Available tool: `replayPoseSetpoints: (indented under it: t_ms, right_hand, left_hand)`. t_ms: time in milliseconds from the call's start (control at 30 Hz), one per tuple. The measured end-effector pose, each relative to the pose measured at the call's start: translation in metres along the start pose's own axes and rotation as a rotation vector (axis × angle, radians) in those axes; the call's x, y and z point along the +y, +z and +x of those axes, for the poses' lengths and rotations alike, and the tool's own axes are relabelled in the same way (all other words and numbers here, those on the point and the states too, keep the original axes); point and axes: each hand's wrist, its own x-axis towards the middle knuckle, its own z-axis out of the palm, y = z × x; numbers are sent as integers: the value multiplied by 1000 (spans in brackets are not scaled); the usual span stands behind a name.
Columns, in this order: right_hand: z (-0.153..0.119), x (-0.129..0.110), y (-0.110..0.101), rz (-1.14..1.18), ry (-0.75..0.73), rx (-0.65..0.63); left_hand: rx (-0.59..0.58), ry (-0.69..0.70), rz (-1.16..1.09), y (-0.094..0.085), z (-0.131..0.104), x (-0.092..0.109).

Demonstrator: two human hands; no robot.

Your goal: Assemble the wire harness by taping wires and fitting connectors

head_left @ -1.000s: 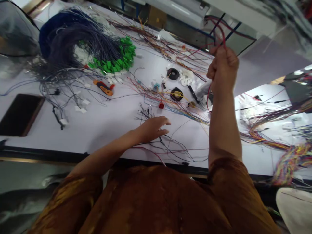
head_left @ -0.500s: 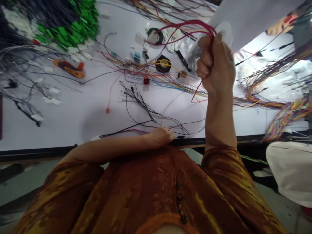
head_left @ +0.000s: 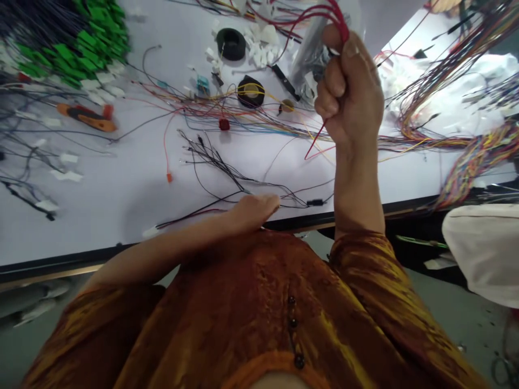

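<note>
My right hand (head_left: pixel 352 89) is raised over the table, its fingers wrapped round a looped bundle of red wires (head_left: pixel 320 9). The loops arch out to the left above the thumb, and a loose red end (head_left: pixel 314 141) hangs below the fist. Low at the table's front edge rests my left hand (head_left: pixel 257 209), seen from its thumb side; its other fingers are hidden. Beside it lies a black wire harness (head_left: pixel 227 167) with several thin branches, and a black connector (head_left: pixel 314 202) is to its right.
Rolls of black tape (head_left: pixel 231 44) (head_left: pixel 250 92) sit among white connectors. At left are an orange-handled tool (head_left: pixel 87 116) and a heap of wires with green connectors (head_left: pixel 73 59). Multicoloured wire bundles (head_left: pixel 478 148) run along the right. A white cloth-like object (head_left: pixel 482 254) stands at the front right.
The view has shifted, so the table's things sit further left and up. My right hand still grips the red wires, now higher in view. My left hand has turned, its thumb side now showing.
</note>
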Motion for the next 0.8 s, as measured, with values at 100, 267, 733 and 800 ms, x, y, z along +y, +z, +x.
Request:
replayPoseSetpoints:
  t_ms: [100, 267, 733, 800]
  right_hand:
    - [1, -5, -6, 64, 2, 34]
    - [1, -6, -15, 23, 7, 80]
    - [-7, 0, -8, 249, 78, -2]
    - [-7, 1, -6, 255, 86, -3]
  left_hand:
    - [348, -105, -358, -30, -2, -16]
    - [686, -201, -666, -74, 1, -67]
    - [338, -138, -16, -50, -6, -63]
    - [293, -254, 158, -52, 10, -59]
